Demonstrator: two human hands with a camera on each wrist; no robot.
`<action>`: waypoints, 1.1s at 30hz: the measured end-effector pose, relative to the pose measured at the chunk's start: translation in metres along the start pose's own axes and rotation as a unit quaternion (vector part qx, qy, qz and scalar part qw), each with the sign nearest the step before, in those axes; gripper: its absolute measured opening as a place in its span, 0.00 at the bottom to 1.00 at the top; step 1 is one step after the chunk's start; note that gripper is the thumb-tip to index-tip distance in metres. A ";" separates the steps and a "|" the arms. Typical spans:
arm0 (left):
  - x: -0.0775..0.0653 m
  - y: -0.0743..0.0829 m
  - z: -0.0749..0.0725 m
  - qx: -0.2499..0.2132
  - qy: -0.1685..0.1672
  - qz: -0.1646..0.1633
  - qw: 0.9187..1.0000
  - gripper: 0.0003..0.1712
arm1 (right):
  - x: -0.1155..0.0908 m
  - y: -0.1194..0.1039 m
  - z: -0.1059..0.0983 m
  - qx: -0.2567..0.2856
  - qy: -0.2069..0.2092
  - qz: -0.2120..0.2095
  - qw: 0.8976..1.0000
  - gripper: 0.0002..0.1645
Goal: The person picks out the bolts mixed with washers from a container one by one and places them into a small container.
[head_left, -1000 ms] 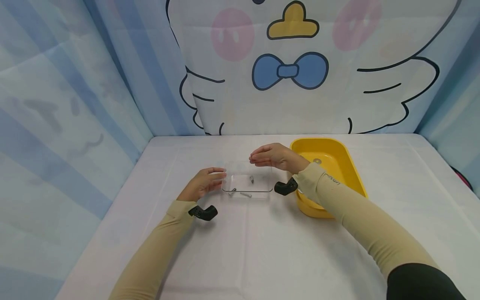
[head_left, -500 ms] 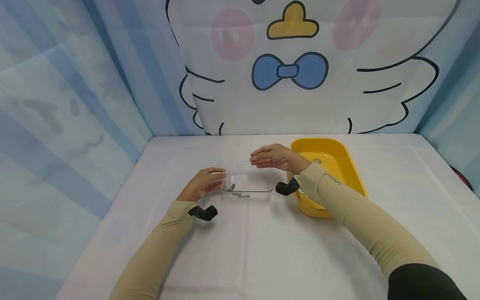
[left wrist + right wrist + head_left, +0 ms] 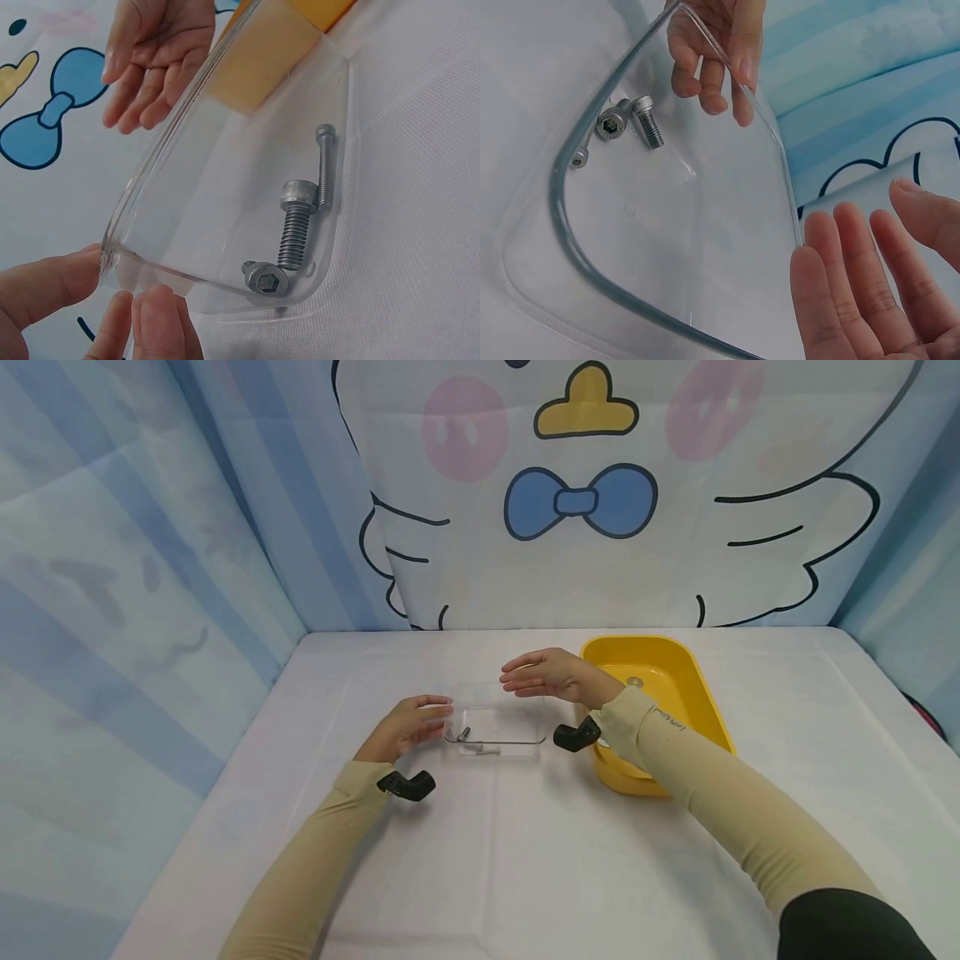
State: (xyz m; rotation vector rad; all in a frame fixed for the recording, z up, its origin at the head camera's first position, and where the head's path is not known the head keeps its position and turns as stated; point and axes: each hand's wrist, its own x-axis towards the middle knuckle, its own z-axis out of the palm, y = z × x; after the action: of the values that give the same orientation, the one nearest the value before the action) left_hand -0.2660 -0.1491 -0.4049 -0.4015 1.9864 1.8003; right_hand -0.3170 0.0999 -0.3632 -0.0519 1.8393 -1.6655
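Note:
A clear plastic box [image 3: 517, 742] stands on the white cloth. Three grey socket-head bolts lie together near its front left corner: a thick bolt [image 3: 294, 229], a thin bolt [image 3: 325, 165] and another bolt [image 3: 266, 279] with its hex socket facing the left wrist camera. My left hand [image 3: 405, 727] touches the box's left wall with loosely straight fingers, the thumb up at the rim. Palm toward the box, my right hand [image 3: 551, 678] hovers by the far right of its rim with fingers extended and holding nothing; whether a fingertip touches the rim I cannot tell.
To the right of the box sits a yellow tray [image 3: 678, 681], partly hidden beneath my right forearm. A small round metal piece [image 3: 634, 682] lies inside it. Behind the table hangs a printed cloth [image 3: 585, 577]; a blue curtain [image 3: 135, 610] borders the left.
A bolt seen near the middle of the box one second ago now lies at the front left with the others. My right hand has shifted very slightly rightward; my left hand has stayed put.

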 end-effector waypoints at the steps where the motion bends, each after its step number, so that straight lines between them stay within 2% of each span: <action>1: 0.000 0.000 0.000 0.000 -0.002 0.001 1.000 0.27 | 0.000 0.000 0.000 -0.003 -0.002 -0.001 1.000 0.23; 13: -0.001 -0.001 0.001 -0.005 -0.007 0.004 1.000 0.27 | -0.005 0.000 0.001 -0.031 -0.013 -0.012 0.999 0.22; 24: -0.001 -0.004 0.000 0.005 -0.008 0.008 1.000 0.28 | -0.016 -0.001 0.001 -0.087 -0.035 -0.018 0.995 0.27; 33: 0.000 -0.004 -0.001 0.003 -0.019 0.014 1.000 0.28 | -0.024 -0.002 -0.003 -0.122 -0.038 -0.038 0.991 0.26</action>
State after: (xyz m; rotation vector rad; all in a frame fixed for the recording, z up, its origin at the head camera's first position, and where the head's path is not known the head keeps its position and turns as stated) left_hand -0.2642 -0.1510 -0.4087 -0.3378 1.9815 1.8038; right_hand -0.3004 0.1122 -0.3513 -0.2898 1.9953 -1.4585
